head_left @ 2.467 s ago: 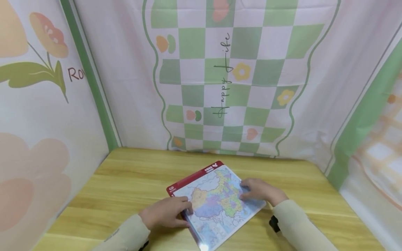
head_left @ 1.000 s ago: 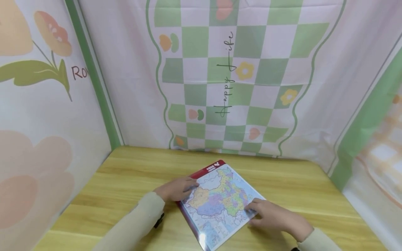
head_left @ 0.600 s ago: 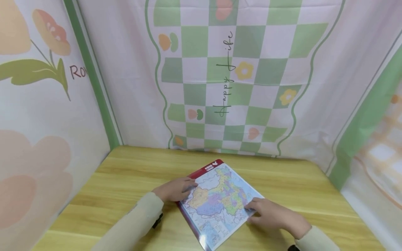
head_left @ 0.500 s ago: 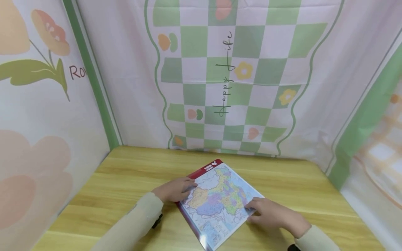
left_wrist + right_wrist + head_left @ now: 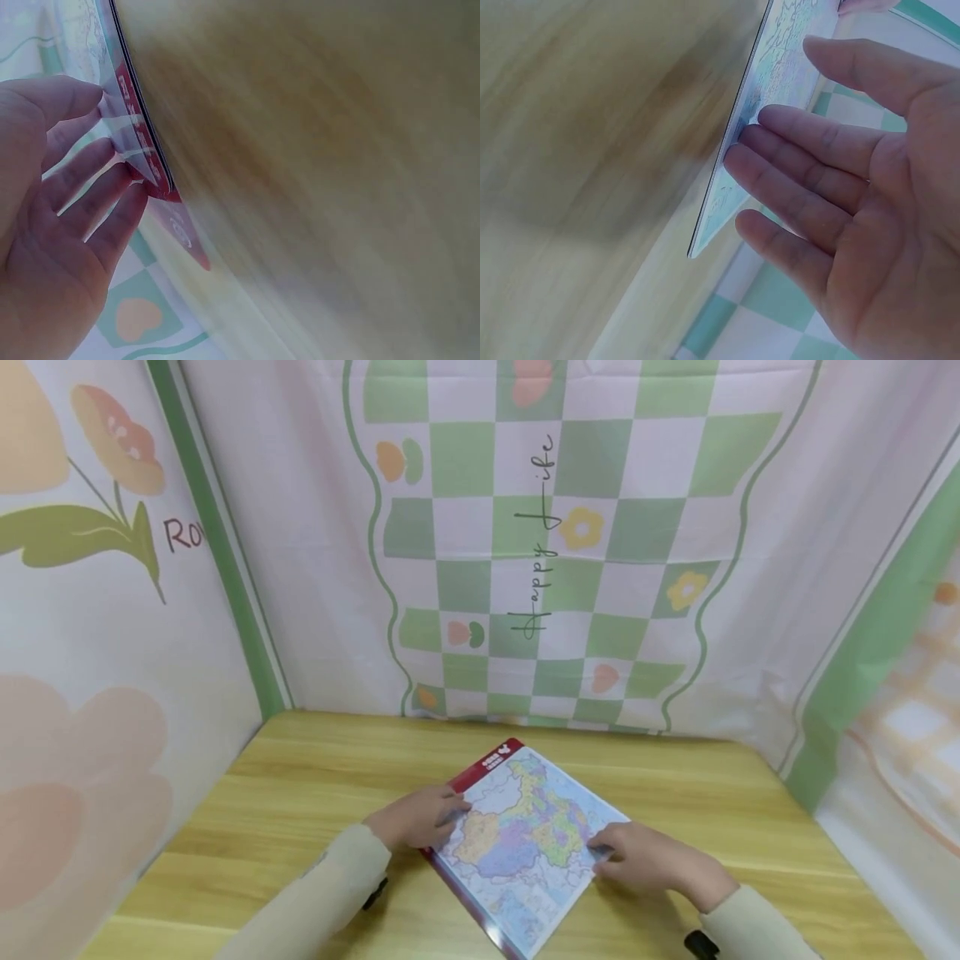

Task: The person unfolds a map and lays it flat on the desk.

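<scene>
A flat map board (image 5: 517,843) with a red top strip and a coloured map lies slanted on the wooden table. My left hand (image 5: 416,818) rests at its left edge, with fingertips over the surface. In the left wrist view the fingers (image 5: 82,187), slightly bent, meet the board near its red corner (image 5: 154,176). At the right edge is my right hand (image 5: 652,860), fingertips on the map's right side. The right wrist view shows those fingers (image 5: 802,172) fairly straight, touching the board (image 5: 724,191) near a corner, the thumb (image 5: 855,64) held apart.
The wooden table (image 5: 315,768) surrounds the board. Behind it hangs a green and white checked curtain (image 5: 525,568), and floral cloth (image 5: 97,652) stands at the left. A green-banded curtain (image 5: 840,710) hangs at the right.
Both hands shifted along the board's edges, the left one farther from me and the right one nearer. Since then the board has turned slightly counterclockwise, its top moving left and its bottom corner right.
</scene>
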The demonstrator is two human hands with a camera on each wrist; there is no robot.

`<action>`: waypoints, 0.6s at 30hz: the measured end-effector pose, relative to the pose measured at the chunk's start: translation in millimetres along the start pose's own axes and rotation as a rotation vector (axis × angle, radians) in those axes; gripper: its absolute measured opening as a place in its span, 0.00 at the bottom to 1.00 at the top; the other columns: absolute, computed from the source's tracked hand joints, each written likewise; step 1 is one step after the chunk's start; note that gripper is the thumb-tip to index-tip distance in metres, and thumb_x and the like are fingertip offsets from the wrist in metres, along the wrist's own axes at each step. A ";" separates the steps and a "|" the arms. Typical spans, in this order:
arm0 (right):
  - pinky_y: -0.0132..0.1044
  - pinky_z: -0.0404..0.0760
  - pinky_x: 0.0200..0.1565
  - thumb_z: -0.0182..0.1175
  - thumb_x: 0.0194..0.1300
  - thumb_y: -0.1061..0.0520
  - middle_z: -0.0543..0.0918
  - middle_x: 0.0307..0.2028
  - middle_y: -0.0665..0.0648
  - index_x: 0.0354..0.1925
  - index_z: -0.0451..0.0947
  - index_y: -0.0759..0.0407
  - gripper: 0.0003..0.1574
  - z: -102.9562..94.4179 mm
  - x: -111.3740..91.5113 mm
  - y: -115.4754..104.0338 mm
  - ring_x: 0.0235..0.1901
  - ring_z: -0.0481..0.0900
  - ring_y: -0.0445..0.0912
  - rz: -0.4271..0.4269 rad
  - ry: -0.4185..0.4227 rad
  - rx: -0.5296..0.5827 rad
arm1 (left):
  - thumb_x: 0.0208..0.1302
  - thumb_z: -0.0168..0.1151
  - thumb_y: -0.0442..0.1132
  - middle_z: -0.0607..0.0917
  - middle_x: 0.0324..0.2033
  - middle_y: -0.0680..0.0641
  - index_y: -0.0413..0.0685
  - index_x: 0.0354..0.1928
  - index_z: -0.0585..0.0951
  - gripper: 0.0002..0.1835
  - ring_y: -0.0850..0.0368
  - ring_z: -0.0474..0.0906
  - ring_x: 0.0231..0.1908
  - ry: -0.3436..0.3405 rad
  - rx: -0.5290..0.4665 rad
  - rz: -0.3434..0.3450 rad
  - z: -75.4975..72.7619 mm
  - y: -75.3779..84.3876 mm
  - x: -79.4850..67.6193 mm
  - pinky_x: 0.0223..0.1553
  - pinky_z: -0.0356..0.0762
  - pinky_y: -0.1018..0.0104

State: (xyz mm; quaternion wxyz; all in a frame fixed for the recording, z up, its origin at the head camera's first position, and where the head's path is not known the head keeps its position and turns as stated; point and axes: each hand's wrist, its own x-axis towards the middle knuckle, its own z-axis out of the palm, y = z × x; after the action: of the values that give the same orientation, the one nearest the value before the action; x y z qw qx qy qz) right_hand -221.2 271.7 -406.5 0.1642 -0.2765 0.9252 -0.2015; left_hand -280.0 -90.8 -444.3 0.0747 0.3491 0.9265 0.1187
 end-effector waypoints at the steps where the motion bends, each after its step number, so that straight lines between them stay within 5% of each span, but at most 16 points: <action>1: 0.60 0.77 0.54 0.64 0.69 0.53 0.81 0.53 0.66 0.55 0.79 0.71 0.25 0.0 0.4 0.1 0.54 0.78 0.64 0.000 0.006 -0.008 | 0.73 0.58 0.41 0.77 0.61 0.45 0.50 0.66 0.77 0.22 0.49 0.73 0.61 0.002 0.004 0.003 -0.2 1.0 -0.7 0.64 0.71 0.54; 18: 0.63 0.74 0.57 0.66 0.66 0.57 0.82 0.52 0.70 0.53 0.80 0.73 0.24 -3.4 14.5 3.1 0.55 0.77 0.67 0.032 0.046 -0.086 | 0.73 0.59 0.44 0.78 0.58 0.46 0.52 0.67 0.77 0.22 0.50 0.75 0.58 -0.002 0.077 -0.001 -0.2 8.6 -7.7 0.62 0.73 0.55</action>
State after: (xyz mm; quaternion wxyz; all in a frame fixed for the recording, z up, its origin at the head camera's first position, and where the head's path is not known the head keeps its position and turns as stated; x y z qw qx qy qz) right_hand -235.4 266.7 -407.8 0.1341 -0.2635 0.9409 -0.1654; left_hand -268.9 -89.6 -441.3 0.0624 0.3514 0.9305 0.0824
